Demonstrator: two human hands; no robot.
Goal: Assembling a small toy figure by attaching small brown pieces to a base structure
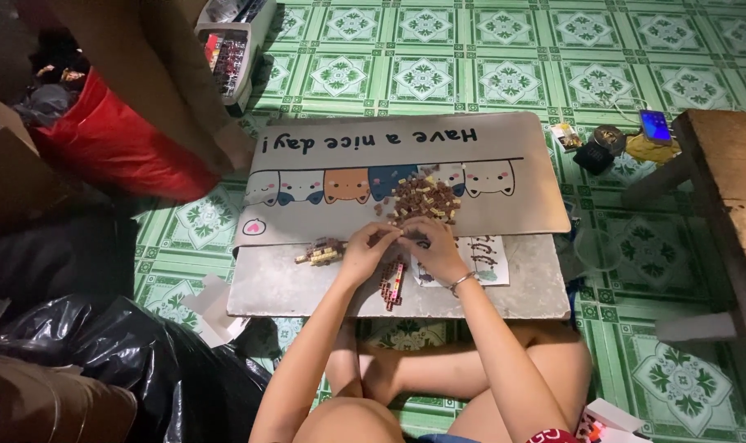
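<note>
Small brown building bricks (pixel 423 199) lie heaped on the grey mat (pixel 504 176), just beyond the 2 hands. Left hand (pixel 366 250) and right hand (pixel 435 246) meet fingertip to fingertip at the near edge of the heap; each grip looks pinched on a tiny piece held between them, though the piece itself is too small to make out. A bracelet (pixel 461 282) sits on the right wrist.

Just to the left of the left grip rests a small part-built cluster of bricks (pixel 321 252). Directly below the 2 grips, toward the person's knees, lies a narrow strip of red and pale bricks (pixel 392 285). To the right of the right grip a printed instruction sheet (pixel 481 259) lies flat on the low worktop (pixel 266 295).

Risks, as a judgement: the pieces are tiny and the light is dim, so a pinch that slips could flick a brick off the mat onto the green patterned floor (pixel 504 74), where it would be hard to spot. The right forearm hangs over the strip, and a dropped wrist could knock it apart. A sweep of either hand could also scatter the loose heap.
</note>
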